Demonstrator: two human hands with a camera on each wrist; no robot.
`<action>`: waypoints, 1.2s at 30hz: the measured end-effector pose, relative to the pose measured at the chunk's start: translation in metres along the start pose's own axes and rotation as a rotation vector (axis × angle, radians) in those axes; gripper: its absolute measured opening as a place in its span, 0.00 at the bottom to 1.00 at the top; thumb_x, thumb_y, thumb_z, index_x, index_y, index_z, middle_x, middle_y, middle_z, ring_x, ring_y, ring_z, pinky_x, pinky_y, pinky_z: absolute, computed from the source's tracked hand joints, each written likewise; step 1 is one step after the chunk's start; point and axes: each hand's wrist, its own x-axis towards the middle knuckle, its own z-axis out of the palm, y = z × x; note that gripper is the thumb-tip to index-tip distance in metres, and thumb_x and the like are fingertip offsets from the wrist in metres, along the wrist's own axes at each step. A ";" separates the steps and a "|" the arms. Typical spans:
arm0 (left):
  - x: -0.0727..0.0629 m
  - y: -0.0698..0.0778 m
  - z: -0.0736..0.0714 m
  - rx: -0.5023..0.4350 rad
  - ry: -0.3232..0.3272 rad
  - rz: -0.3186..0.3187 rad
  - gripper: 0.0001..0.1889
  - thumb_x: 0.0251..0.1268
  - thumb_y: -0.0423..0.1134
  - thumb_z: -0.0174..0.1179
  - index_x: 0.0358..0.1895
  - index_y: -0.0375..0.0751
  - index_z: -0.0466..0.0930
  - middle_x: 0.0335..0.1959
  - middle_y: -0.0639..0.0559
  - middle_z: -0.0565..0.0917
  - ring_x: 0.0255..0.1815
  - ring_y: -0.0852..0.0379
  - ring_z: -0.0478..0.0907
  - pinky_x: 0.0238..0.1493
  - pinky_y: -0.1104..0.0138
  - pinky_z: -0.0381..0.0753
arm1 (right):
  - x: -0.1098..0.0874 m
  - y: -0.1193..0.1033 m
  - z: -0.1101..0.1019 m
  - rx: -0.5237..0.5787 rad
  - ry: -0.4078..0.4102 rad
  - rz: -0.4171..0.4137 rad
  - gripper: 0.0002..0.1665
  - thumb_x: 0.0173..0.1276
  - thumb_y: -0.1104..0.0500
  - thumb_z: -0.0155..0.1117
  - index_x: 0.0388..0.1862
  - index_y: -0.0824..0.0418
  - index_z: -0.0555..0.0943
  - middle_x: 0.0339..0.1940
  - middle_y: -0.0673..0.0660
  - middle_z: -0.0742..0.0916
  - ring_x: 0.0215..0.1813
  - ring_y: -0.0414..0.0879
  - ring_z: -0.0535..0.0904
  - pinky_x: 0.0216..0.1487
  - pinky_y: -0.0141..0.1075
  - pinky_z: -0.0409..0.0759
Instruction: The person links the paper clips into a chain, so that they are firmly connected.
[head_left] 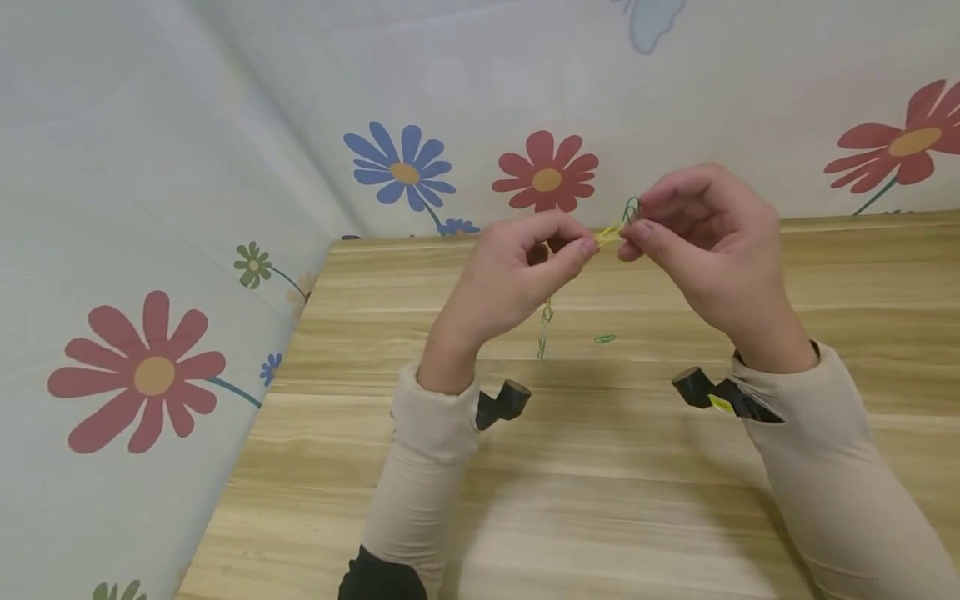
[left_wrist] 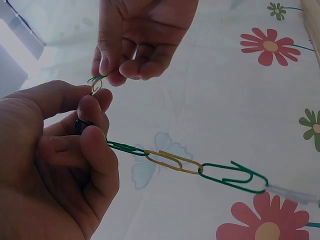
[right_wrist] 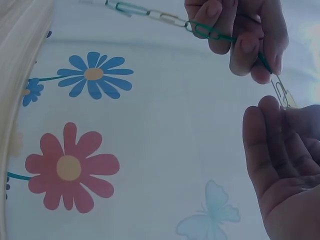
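My left hand (head_left: 513,271) pinches a yellow paper clip (head_left: 609,235) between thumb and forefinger. A chain of linked paper clips (left_wrist: 172,161), green, yellow and a pale one, hangs down from the left hand's curled fingers. Close on the right, my right hand (head_left: 720,250) holds a green paper clip (head_left: 632,206) with thumb and fingertips, right against the yellow clip. Whether the two clips are hooked together cannot be told. In the right wrist view, the yellow clip (right_wrist: 281,92) spans the gap between the hands. On the table below lies a single green paper clip (head_left: 604,338).
The wood-grain table (head_left: 600,500) stretches beneath both arms. Behind it and at the left hangs a pale cloth (head_left: 450,75) printed with flowers. Black wrist cameras (head_left: 506,402) stick out from the beige sleeves (head_left: 435,425).
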 end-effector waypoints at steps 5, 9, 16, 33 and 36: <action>-0.001 0.000 -0.001 -0.025 0.018 0.009 0.06 0.72 0.35 0.62 0.42 0.37 0.85 0.26 0.51 0.76 0.23 0.54 0.68 0.26 0.65 0.67 | -0.001 -0.001 0.004 -0.113 -0.011 -0.027 0.12 0.63 0.77 0.67 0.43 0.82 0.76 0.33 0.64 0.85 0.30 0.53 0.84 0.38 0.35 0.84; -0.001 -0.001 -0.002 -0.120 0.053 0.026 0.06 0.72 0.33 0.61 0.42 0.32 0.83 0.25 0.47 0.74 0.22 0.52 0.68 0.24 0.65 0.69 | -0.002 -0.002 0.004 -0.253 -0.030 -0.033 0.06 0.63 0.79 0.63 0.39 0.81 0.78 0.32 0.61 0.85 0.29 0.49 0.83 0.37 0.33 0.82; 0.002 -0.006 -0.003 -0.222 0.117 0.078 0.06 0.72 0.29 0.59 0.41 0.28 0.82 0.25 0.44 0.75 0.19 0.50 0.68 0.21 0.64 0.74 | -0.003 -0.003 0.004 -0.444 -0.047 -0.048 0.04 0.63 0.80 0.58 0.36 0.77 0.79 0.30 0.57 0.84 0.29 0.45 0.82 0.36 0.30 0.81; 0.004 -0.015 0.004 -0.478 -0.176 -0.007 0.10 0.77 0.29 0.48 0.41 0.26 0.78 0.26 0.37 0.77 0.10 0.54 0.57 0.15 0.65 0.69 | -0.004 -0.016 0.008 -0.390 -0.064 -0.089 0.09 0.61 0.78 0.62 0.41 0.80 0.76 0.32 0.57 0.83 0.29 0.46 0.82 0.33 0.30 0.78; 0.005 -0.016 0.006 -0.500 -0.185 -0.022 0.09 0.77 0.28 0.49 0.36 0.29 0.77 0.25 0.37 0.76 0.10 0.54 0.58 0.15 0.65 0.69 | -0.005 -0.016 0.009 -0.389 -0.078 -0.090 0.08 0.62 0.78 0.62 0.41 0.80 0.77 0.32 0.58 0.83 0.29 0.45 0.82 0.34 0.30 0.79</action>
